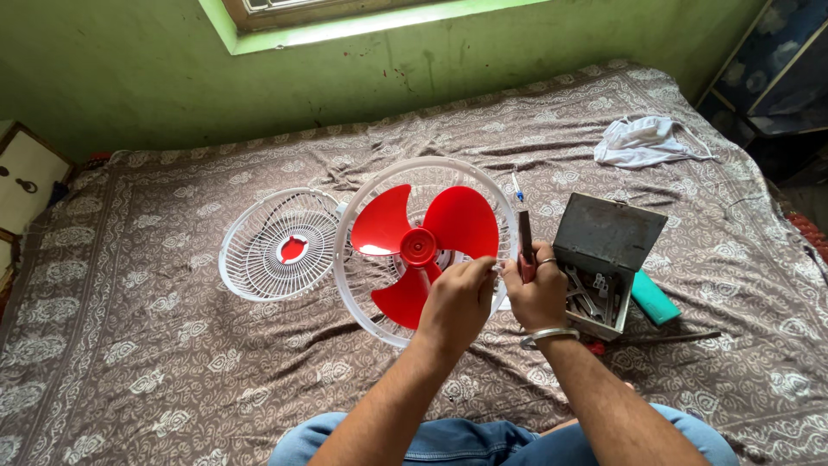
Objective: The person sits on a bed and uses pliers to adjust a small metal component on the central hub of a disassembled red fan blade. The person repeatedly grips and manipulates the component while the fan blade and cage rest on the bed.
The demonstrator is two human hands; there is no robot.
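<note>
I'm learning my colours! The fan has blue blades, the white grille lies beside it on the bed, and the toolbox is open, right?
Nearly. The blades are red, not blue, as the head view shows. The rest holds: the white grille lies beside the fan on the bed, and the toolbox is open.

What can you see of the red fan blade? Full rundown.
The red fan blade has three broad, glossy lobes that look like plastic, joined at a round red hub. It sits face up inside the white rear grille, which lies flat on the patterned bedspread. The front guard is off, lying to its left. The left hand covers part of the lower right lobe; the right hand stays just outside the rim.
</note>
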